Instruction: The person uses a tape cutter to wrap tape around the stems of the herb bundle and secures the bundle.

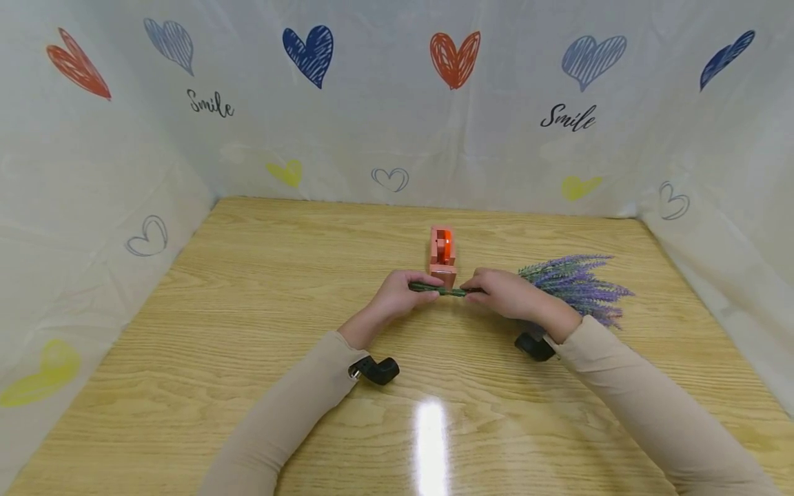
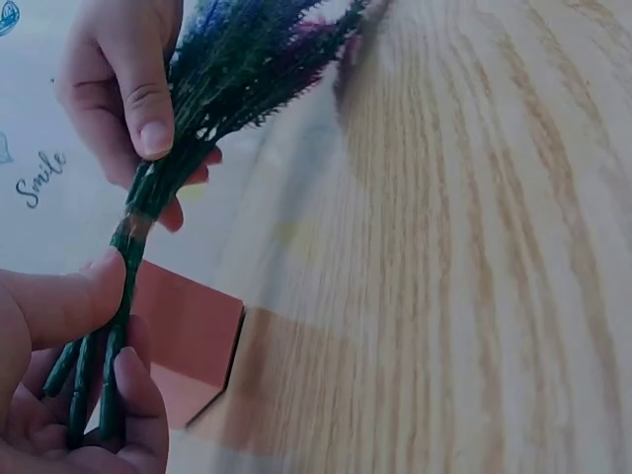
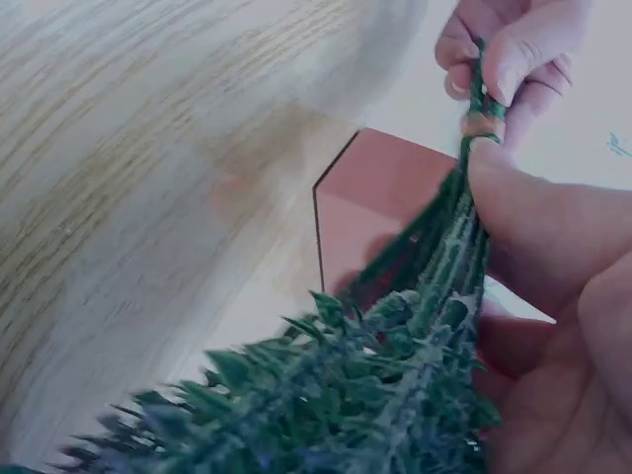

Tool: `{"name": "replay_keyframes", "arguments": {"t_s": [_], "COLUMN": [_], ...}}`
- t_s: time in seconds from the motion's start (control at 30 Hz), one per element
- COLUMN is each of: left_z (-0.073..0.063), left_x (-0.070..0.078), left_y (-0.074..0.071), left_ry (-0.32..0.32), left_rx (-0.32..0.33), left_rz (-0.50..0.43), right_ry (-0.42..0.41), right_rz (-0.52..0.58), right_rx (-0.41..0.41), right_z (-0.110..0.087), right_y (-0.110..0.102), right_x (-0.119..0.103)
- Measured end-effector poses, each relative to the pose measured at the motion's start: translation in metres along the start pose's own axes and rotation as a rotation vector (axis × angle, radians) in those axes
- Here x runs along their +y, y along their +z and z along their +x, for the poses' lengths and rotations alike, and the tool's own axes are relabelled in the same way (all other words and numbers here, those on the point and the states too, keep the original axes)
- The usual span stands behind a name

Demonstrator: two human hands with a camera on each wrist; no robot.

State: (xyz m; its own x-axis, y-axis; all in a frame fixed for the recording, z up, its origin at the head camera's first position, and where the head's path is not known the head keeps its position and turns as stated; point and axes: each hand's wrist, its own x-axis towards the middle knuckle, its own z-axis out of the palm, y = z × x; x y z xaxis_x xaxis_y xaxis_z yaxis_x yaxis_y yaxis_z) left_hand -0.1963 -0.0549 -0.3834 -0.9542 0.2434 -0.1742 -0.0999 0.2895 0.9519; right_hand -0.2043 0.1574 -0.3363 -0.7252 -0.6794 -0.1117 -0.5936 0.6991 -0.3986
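Observation:
Both hands hold a bunch of artificial lavender [image 1: 577, 286], its purple flower heads pointing right over the table. My left hand [image 1: 397, 295] pinches the lower green stems [image 2: 111, 380] between thumb and fingers, and the cut ends show in the left wrist view. Farther up the bunch, my right hand [image 1: 505, 293] grips the stems just below the leaves. Between the hands, a narrow light-brown band [image 3: 483, 125] wraps the stems. Just behind them stands a pink tape dispenser [image 1: 443, 273] with an orange roll [image 1: 447, 246].
Under everything is a wood-grain table [image 1: 279, 269]. A white curtain [image 1: 384, 124] printed with hearts and "Smile" closes off the back and sides. A black device [image 1: 381, 370] sits at the left wrist, another black device [image 1: 535, 346] at the right.

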Motion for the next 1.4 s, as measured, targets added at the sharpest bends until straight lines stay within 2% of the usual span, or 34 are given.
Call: {"name": "replay_keyframes", "arguments": {"t_s": [0.1,0.23,0.47,0.63,0.77,0.93,1.07,1.2,1.4], "left_z": [0.000,0.001,0.006,0.007,0.008,0.011,0.012,0.013,0.015], "left_x": [0.000,0.001,0.001,0.002,0.001,0.000,-0.001,0.000,-0.001], "left_y": [-0.002,-0.004,-0.002,-0.002,-0.002,-0.002,-0.002,-0.002,0.001], "left_ry": [0.013,0.049,0.125,0.149,0.148,0.150,0.151,0.143,0.141], "left_rx": [-0.027,-0.061,-0.067,-0.028,-0.023,-0.021,-0.006,-0.005,0.054], "left_rz": [-0.001,0.039,0.168,0.170,0.159,0.093,0.124,0.198,0.231], "right_ry": [-0.019,-0.039,-0.037,-0.028,-0.036,-0.073,-0.067,-0.052,0.002], "right_rz": [-0.083,-0.133,-0.112,0.031,0.123,0.070,-0.008,-0.016,0.090], "right_rx": [0.067,0.129,0.190,0.138,0.093,0.167,0.214,0.175,0.056], "right_z": [0.000,0.000,0.004,0.008,0.007,0.007,0.009,0.009,0.012], "right_y": [0.002,0.004,0.009,0.003,-0.003,-0.003,0.001,0.002,-0.001], "right_x": [0.000,0.002,0.005,0.008,0.011,0.013,0.011,0.012,0.015]}}
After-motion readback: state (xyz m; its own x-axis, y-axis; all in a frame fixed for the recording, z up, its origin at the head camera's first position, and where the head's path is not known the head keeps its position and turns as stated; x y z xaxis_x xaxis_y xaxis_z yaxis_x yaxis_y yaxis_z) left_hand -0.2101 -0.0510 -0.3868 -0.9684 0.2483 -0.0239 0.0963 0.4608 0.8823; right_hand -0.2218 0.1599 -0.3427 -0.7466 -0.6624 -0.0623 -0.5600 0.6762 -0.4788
